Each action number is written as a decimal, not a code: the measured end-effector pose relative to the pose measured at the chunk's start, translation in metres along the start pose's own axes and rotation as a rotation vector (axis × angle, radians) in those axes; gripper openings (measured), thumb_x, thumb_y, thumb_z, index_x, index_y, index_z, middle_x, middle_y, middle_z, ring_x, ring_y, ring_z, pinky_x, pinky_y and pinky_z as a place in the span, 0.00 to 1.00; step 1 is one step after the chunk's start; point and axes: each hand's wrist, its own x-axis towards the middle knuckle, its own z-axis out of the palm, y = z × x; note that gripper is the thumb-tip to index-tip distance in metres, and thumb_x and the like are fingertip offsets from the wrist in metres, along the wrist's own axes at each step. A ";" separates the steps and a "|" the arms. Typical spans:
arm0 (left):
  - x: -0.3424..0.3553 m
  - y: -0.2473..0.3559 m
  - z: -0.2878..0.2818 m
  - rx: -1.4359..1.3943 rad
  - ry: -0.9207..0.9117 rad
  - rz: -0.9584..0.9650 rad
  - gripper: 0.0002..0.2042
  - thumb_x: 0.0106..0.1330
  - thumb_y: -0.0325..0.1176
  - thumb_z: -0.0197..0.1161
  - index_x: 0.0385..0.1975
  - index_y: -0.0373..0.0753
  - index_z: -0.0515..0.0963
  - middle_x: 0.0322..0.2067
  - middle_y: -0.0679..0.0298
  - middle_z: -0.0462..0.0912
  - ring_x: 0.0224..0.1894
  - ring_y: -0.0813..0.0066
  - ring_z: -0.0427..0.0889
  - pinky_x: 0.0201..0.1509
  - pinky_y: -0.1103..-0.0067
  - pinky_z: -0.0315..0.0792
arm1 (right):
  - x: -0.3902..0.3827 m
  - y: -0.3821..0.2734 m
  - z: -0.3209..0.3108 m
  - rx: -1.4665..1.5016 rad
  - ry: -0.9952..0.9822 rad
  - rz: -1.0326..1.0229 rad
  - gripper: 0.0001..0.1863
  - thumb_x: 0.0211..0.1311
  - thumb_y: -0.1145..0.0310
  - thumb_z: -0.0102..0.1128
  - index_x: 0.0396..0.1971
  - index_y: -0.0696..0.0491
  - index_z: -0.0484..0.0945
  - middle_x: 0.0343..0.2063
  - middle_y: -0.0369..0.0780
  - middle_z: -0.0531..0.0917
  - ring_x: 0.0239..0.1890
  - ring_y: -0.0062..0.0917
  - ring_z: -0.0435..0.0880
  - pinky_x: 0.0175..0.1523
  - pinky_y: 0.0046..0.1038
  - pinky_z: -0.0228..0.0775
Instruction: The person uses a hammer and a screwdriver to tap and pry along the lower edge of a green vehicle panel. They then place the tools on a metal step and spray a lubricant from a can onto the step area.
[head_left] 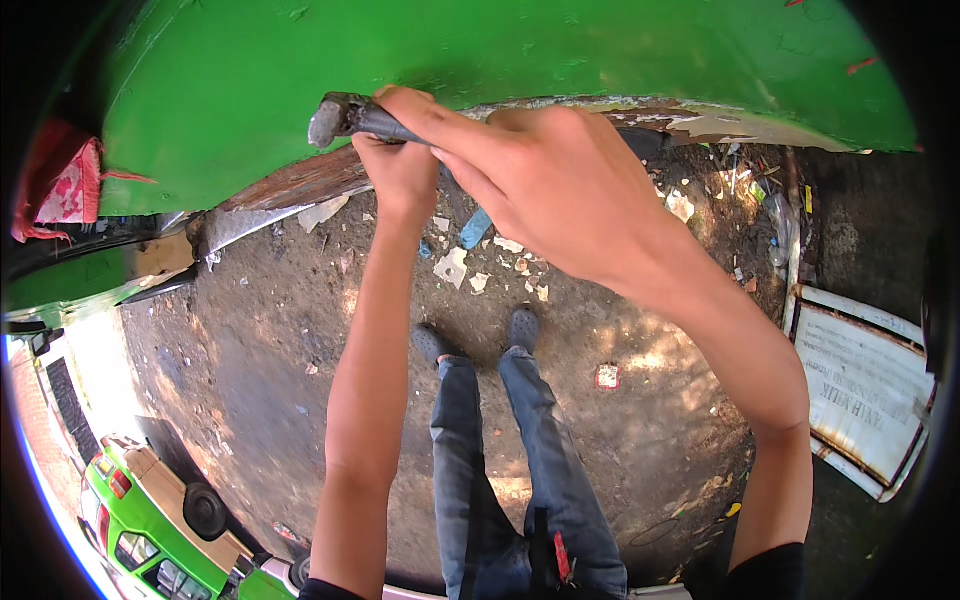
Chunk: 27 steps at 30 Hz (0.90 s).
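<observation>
The right hand [545, 180] has its grip closed around the hammer [375, 121], which is in front of the green panel [480, 50], near its ragged edge [300, 186]. The left hand [402, 182] sits right beside the handle; I cannot tell its grip, the fingers being hidden. A glancing blow could strike those fingers; crumbling edge could drop chips onto the shoes [430, 342].
</observation>
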 end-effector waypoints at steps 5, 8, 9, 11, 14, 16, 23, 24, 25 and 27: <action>-0.004 0.002 0.001 0.044 -0.014 -0.045 0.11 0.56 0.12 0.62 0.29 0.38 0.70 0.30 0.65 0.75 0.35 0.75 0.75 0.41 0.76 0.72 | -0.006 0.012 0.003 -0.010 0.105 -0.066 0.30 0.57 0.73 0.60 0.62 0.41 0.75 0.15 0.42 0.79 0.17 0.34 0.81 0.22 0.36 0.69; -0.001 -0.001 0.001 0.011 0.010 -0.020 0.10 0.55 0.16 0.65 0.32 0.39 0.76 0.31 0.73 0.79 0.33 0.84 0.77 0.36 0.82 0.70 | -0.008 0.014 -0.002 -0.007 0.136 -0.075 0.30 0.61 0.72 0.64 0.65 0.37 0.75 0.17 0.40 0.80 0.16 0.29 0.77 0.21 0.33 0.67; 0.000 -0.003 -0.001 0.012 -0.001 0.007 0.09 0.53 0.16 0.66 0.29 0.38 0.76 0.29 0.73 0.79 0.32 0.84 0.77 0.35 0.81 0.70 | -0.010 0.013 -0.003 0.017 0.130 -0.067 0.30 0.63 0.72 0.65 0.66 0.36 0.75 0.18 0.39 0.81 0.16 0.27 0.75 0.22 0.32 0.67; 0.001 -0.006 -0.006 0.037 -0.026 -0.040 0.08 0.53 0.17 0.66 0.28 0.38 0.76 0.27 0.72 0.79 0.32 0.84 0.76 0.35 0.81 0.70 | -0.010 0.017 0.000 -0.040 0.038 -0.022 0.30 0.64 0.72 0.65 0.66 0.36 0.74 0.18 0.39 0.81 0.15 0.27 0.75 0.22 0.32 0.67; -0.014 -0.022 -0.022 0.154 0.060 -0.179 0.09 0.52 0.15 0.64 0.26 0.38 0.75 0.26 0.72 0.78 0.32 0.84 0.75 0.37 0.80 0.70 | -0.012 0.015 0.006 -0.049 0.049 -0.041 0.30 0.63 0.73 0.65 0.66 0.39 0.75 0.19 0.40 0.82 0.15 0.26 0.74 0.22 0.31 0.67; -0.024 -0.034 -0.024 0.210 0.107 -0.170 0.10 0.51 0.13 0.62 0.24 0.37 0.74 0.26 0.71 0.77 0.32 0.84 0.74 0.38 0.80 0.70 | -0.020 0.018 0.000 -0.018 0.084 -0.025 0.29 0.63 0.74 0.65 0.65 0.43 0.76 0.20 0.41 0.82 0.14 0.26 0.74 0.22 0.30 0.67; -0.048 -0.030 -0.030 0.382 -0.152 0.242 0.12 0.45 0.09 0.61 0.23 0.35 0.72 0.28 0.62 0.78 0.35 0.68 0.78 0.42 0.76 0.71 | -0.074 0.029 0.038 0.438 0.241 0.570 0.20 0.71 0.70 0.60 0.61 0.52 0.77 0.17 0.35 0.78 0.14 0.14 0.69 0.20 0.23 0.62; -0.049 -0.028 -0.026 0.419 -0.205 0.263 0.12 0.45 0.09 0.61 0.23 0.35 0.72 0.28 0.62 0.78 0.36 0.67 0.78 0.42 0.76 0.71 | -0.084 0.025 0.040 0.494 0.229 0.695 0.18 0.73 0.68 0.58 0.60 0.52 0.77 0.15 0.33 0.73 0.14 0.13 0.67 0.20 0.23 0.61; -0.049 -0.027 -0.023 0.461 -0.258 0.286 0.12 0.45 0.09 0.62 0.23 0.34 0.73 0.28 0.61 0.78 0.36 0.66 0.79 0.42 0.76 0.71 | -0.091 0.020 0.045 0.555 0.216 0.816 0.16 0.75 0.66 0.55 0.59 0.52 0.77 0.12 0.31 0.69 0.13 0.12 0.65 0.20 0.22 0.60; -0.049 -0.026 -0.016 0.528 -0.345 0.299 0.12 0.43 0.12 0.65 0.25 0.35 0.74 0.28 0.62 0.79 0.39 0.64 0.80 0.44 0.73 0.71 | -0.105 0.007 0.055 0.791 0.283 0.965 0.14 0.77 0.64 0.54 0.54 0.53 0.77 0.14 0.30 0.68 0.14 0.12 0.66 0.22 0.22 0.61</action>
